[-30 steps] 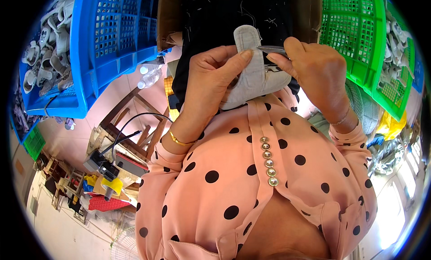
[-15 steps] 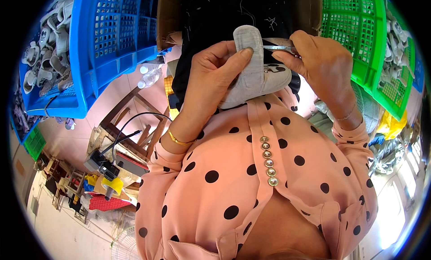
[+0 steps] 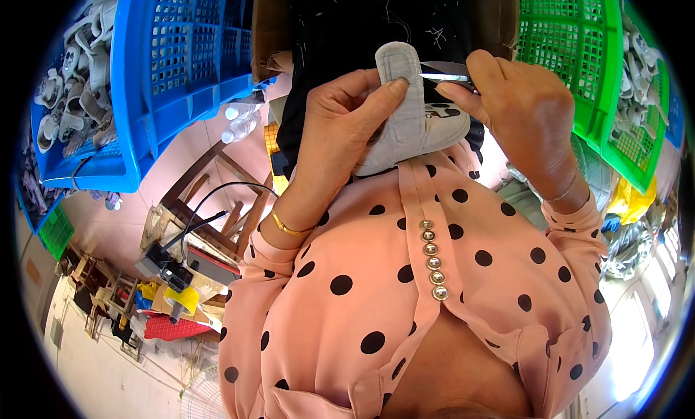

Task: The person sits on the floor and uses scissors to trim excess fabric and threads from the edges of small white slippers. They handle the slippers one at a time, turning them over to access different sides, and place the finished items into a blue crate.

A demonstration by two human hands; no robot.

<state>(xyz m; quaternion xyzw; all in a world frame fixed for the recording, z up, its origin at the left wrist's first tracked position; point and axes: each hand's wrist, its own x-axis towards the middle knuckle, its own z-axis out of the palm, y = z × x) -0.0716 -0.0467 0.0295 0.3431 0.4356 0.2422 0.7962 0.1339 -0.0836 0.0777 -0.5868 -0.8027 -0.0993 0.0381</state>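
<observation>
My left hand (image 3: 346,122) pinches a small light-grey fabric shoe (image 3: 413,133) by its upright strap, thumb on the front. The stitched strap (image 3: 398,61) stands up above the thumb, and a dark printed pattern shows on the shoe's rounded end. To the right of the strap, my right hand (image 3: 520,104) is closed around a small pair of scissors (image 3: 452,77). Its two metal blades are parted and point left, tips close to the strap's edge. The handles are mostly hidden in my fingers.
A blue plastic crate (image 3: 134,129) holding several small shoes (image 3: 79,79) is on the left. A green crate (image 3: 615,122) stands at right, with more shoes (image 3: 637,79) beyond it. Loose threads lie on the dark cloth (image 3: 340,21) over my lap. Plastic bottles (image 3: 242,122) lie at left.
The scissors have opened wider, so both blades now show apart. My right hand has shifted slightly right; my left hand and the shoe have barely moved.
</observation>
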